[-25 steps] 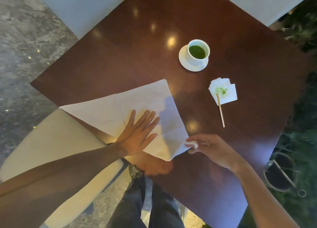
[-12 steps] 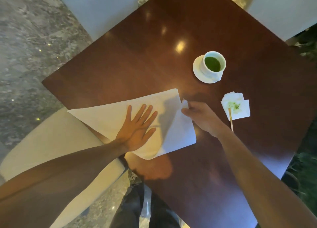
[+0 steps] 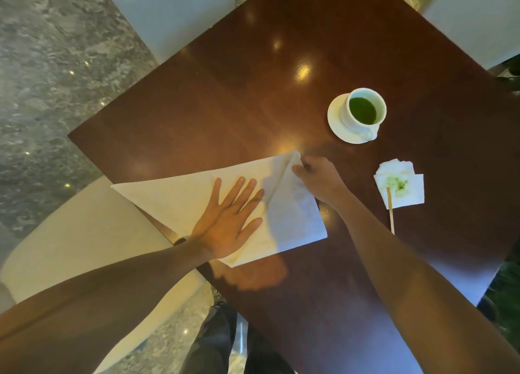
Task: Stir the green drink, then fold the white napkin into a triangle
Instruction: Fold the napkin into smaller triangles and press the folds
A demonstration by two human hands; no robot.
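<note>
The white napkin (image 3: 174,196) lies on the dark wooden table (image 3: 225,98), hanging over its near-left edge. My left hand (image 3: 228,221) presses flat on its middle, fingers spread. My right hand (image 3: 318,179) pinches a corner of the napkin and holds it at the far corner, so the right part lies folded over. A white cup of green drink (image 3: 364,112) stands on a saucer (image 3: 336,120) at the far right. A wooden stir stick (image 3: 391,216) rests on a small green-stained tissue (image 3: 399,185) to the right.
A cream chair (image 3: 70,247) sits at the near left under the napkin's overhang. Pale chairs stand at the far side (image 3: 168,11) and far right (image 3: 475,16). My knees show under the table's near corner. The floor is grey stone.
My right hand has carried the napkin's near corner up from the table's near side to the far corner, folding the right part over. The left hand stays pressed flat.
</note>
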